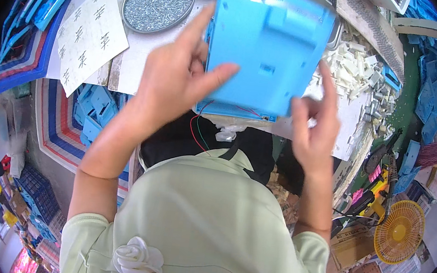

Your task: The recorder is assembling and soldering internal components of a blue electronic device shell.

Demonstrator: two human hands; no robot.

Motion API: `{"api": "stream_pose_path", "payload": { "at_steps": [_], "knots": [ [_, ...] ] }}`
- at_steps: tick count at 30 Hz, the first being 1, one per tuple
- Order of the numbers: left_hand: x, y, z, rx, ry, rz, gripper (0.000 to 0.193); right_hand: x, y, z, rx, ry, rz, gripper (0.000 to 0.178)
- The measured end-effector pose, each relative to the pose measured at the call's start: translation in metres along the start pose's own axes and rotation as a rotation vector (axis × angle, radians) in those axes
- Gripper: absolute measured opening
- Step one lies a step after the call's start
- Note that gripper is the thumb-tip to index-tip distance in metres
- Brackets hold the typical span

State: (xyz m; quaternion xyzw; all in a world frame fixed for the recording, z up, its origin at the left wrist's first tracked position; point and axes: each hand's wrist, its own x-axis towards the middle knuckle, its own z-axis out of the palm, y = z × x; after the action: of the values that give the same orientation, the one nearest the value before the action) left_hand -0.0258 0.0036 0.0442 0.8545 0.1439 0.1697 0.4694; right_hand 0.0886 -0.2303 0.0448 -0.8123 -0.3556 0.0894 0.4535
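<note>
Between my two hands a flat blue plastic panel [261, 44] is held up over the table, slightly blurred. It has a raised rectangular part and small holes. My left hand [174, 77] grips its left edge, thumb across the face and index finger stretched along the side. My right hand [317, 121] pinches the lower right edge between thumb and fingers. Beneath the panel, mostly hidden, a blue casing [237, 109] lies at the table's near edge. Thin red and green wires [198, 129] trail from it toward my lap.
A round tray of small screws [158, 3] stands at the back left, beside a handwritten paper sheet [94, 33]. White plastic pieces [353, 65] and metal parts [378, 109] are heaped on the right. Blue parts [97, 109] fill a striped bag at left. A yellow fan [399, 231] stands lower right.
</note>
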Motion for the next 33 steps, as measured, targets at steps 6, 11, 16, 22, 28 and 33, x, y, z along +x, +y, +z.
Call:
{"api": "stream_pose_path", "payload": {
  "at_steps": [6,11,16,22,28,33],
  "knots": [
    [-0.006,-0.008,0.019,0.196,0.001,0.065,0.07,-0.019,0.024,0.018,0.03,-0.024,0.158,0.051],
    [-0.011,-0.009,0.012,0.179,-0.027,-0.012,0.062,0.0,0.02,0.019,-0.088,-0.082,0.009,0.041],
    [-0.019,-0.012,0.012,0.124,-0.006,-0.068,0.062,0.007,0.023,0.014,-0.114,-0.175,-0.09,0.045],
    [-0.022,-0.015,0.014,0.051,0.004,-0.091,0.062,0.002,0.022,0.008,0.175,-0.217,0.218,0.048],
    [-0.035,-0.016,0.013,0.166,0.022,-0.154,0.06,0.002,0.015,0.012,-0.265,-0.236,-0.044,0.05],
    [-0.04,-0.027,0.018,0.206,0.064,-0.065,0.051,0.009,0.0,0.003,-0.49,-0.382,0.005,0.049]
  ]
}}
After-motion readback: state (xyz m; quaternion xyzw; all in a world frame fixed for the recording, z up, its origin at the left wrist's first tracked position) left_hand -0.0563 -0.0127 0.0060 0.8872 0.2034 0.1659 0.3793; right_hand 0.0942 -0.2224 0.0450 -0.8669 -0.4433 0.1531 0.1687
